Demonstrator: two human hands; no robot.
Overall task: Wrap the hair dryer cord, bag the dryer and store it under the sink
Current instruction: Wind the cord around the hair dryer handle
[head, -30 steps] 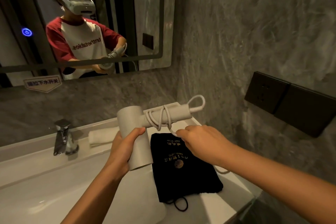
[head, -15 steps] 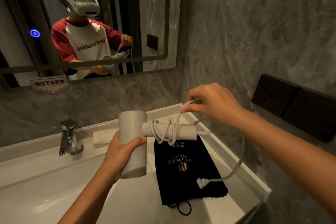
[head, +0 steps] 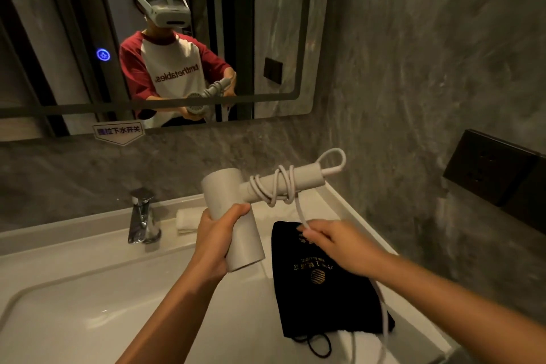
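A pale grey hair dryer (head: 233,210) is held above the sink counter, its barrel gripped by my left hand (head: 217,241) and its handle pointing right. The white cord (head: 276,186) loops several times around the handle, with a small loop sticking out past the handle's end. My right hand (head: 334,242) pinches the loose cord below the handle; the rest trails down past my right forearm. A black drawstring bag (head: 328,289) with gold print lies flat on the counter under my right hand.
A white basin (head: 74,313) fills the lower left, with a chrome tap (head: 143,217) behind it and a folded white towel (head: 189,217) beside the tap. A mirror (head: 280,23) hangs above. Dark wall sockets (head: 496,171) sit on the right wall.
My right hand has come down from above the handle to below it, carrying the cord around. The plug no longer lies on the bag. The dryer handle now tilts slightly upward.
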